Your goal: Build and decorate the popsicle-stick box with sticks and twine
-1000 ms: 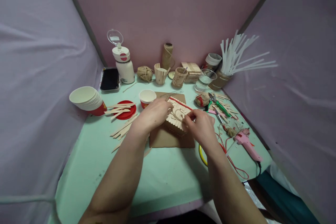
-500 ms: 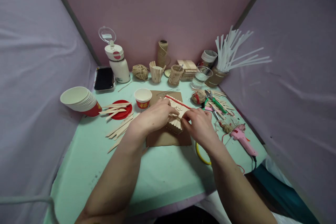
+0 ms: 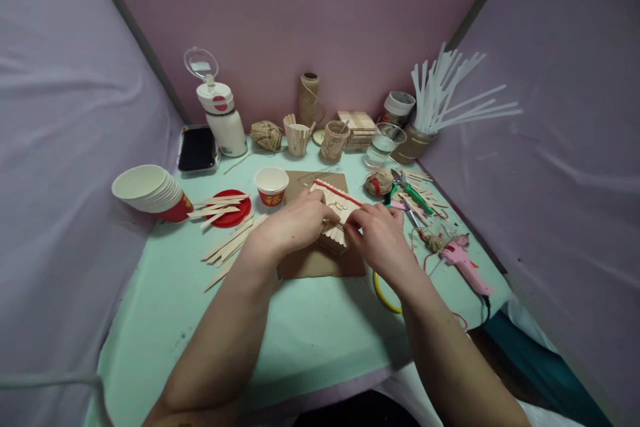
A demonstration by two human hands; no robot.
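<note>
A small craft-stick box [image 3: 336,235] with scalloped stick ends and a red cord along its far top edge stands on a brown cardboard sheet [image 3: 320,265]. My left hand [image 3: 306,217] is closed on its left side, with fingertips on the pale top. At the near right corner, my right hand [image 3: 376,230] pinches the box's edge with bent fingers. Both hands hide parts of the box, and whatever small piece may lie under the fingertips cannot be made out. Left of the cardboard is a single paper cup [image 3: 271,188].
On the right lie a pink glue gun [image 3: 466,267], green-handled pliers [image 3: 415,195] and a yellow ring [image 3: 386,295]. Stacked paper cups [image 3: 150,190], loose craft sticks [image 3: 233,243] and a red lid [image 3: 243,213] are on the left. A white bottle [image 3: 225,123] and twine ball [image 3: 267,136] stand behind.
Both hands stay on the box in nearly the same pose. The view has shifted only slightly.
</note>
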